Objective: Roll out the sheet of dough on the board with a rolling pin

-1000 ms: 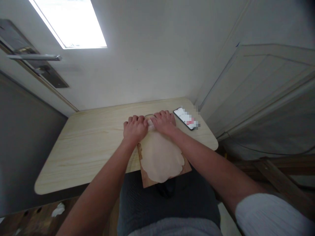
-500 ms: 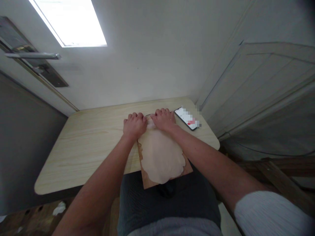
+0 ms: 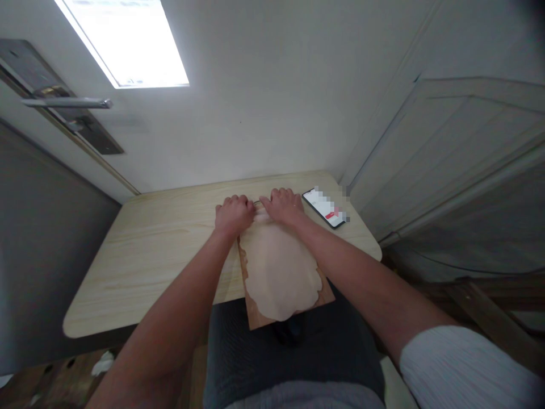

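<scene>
Seeing a thin, pale, dough-like sheet [image 3: 281, 272] spread flat on a brown board [image 3: 256, 320], wavy-edged along the near side. Bunched up at the far end, partly hidden there. Resting, board included, on the bench [image 3: 162, 244], overhanging its front edge.

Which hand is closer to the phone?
The right hand: it is just beside the phone, while the left hand is farther off, with the right hand between it and the phone.
</scene>
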`<state>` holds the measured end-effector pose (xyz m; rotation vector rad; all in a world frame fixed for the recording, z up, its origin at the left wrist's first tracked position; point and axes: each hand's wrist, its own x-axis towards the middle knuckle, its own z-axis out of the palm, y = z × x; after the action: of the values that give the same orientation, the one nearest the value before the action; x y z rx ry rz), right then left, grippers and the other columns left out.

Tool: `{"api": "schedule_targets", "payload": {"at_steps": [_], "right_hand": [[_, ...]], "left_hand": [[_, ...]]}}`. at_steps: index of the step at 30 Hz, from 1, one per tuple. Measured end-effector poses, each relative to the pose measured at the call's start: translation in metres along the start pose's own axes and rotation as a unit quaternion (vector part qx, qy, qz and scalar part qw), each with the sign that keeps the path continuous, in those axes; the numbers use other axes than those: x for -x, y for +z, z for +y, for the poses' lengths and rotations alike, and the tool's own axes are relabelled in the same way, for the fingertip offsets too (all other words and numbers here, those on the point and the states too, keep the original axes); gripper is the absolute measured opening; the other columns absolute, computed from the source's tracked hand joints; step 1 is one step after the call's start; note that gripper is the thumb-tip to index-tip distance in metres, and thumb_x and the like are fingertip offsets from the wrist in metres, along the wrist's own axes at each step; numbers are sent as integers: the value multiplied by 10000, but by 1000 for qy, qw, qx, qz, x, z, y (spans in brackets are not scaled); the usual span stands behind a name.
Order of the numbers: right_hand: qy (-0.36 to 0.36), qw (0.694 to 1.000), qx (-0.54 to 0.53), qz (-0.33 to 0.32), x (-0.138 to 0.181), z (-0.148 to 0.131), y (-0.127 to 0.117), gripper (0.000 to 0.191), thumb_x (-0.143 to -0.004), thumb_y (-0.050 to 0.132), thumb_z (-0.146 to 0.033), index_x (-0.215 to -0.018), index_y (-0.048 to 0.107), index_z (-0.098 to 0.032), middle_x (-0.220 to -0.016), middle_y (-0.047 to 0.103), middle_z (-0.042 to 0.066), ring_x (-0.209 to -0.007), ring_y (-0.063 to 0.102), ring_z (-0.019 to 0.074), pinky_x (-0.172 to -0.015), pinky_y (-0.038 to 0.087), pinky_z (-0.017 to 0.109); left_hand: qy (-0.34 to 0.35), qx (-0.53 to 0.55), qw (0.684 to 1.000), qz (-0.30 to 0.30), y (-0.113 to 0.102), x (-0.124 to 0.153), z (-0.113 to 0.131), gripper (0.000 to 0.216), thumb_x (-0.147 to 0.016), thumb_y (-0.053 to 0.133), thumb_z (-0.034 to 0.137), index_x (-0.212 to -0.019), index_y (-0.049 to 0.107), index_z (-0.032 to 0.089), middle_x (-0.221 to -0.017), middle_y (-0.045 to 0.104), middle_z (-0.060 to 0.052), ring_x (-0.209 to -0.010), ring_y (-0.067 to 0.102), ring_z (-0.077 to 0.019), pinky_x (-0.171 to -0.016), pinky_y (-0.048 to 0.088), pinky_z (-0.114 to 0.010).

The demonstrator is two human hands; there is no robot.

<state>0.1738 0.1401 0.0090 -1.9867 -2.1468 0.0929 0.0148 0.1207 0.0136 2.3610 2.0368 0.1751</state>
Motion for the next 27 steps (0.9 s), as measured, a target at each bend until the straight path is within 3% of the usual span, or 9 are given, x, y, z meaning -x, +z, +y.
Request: {"api": "schedule_targets", "payload": {"at_steps": [9,15,21,27], "right_hand": [[17,999,2,-27,-17,-2,-1,677,-988,297,-628,-1159,684,-100,-1164,678,216,-1107,603,343,-947,440,494],[41,998,-7,-41,-22,-2,0,632,-982,342,-603,-1164,688,-106,-1169,680,224,-1112,608,346,-929,446,479],[40,999,0,-4,-7,-1,-4,590,-1025,275,-534,-1116,692,-127,-1122,699,194,-1069,623,303,-921,427,440],[-21,997,25,67,25,9,3,485,-1051,257,-438,-1103,659,-172,-1126,688,143,-1080,579,274,-961,370,441]], "left_hand": [[-43,-2,997,70,2,-6,9,597,-1016,142,438,-1022,675,170,-997,729,-155,-954,653,-311,-884,401,-487],[-10,-10,996,88,6,14,16,569,-1015,197,524,-1025,669,207,-1049,718,-127,-1040,612,-301,-925,361,-463],[-23,-23,994,102,12,18,23,536,-1027,190,481,-1082,641,198,-1097,691,-130,-1071,583,-308,-916,370,-473],[-30,-20,994,103,14,19,25,513,-1026,192,464,-1100,620,192,-1118,672,-134,-1080,570,-312,-899,393,-472]]}}
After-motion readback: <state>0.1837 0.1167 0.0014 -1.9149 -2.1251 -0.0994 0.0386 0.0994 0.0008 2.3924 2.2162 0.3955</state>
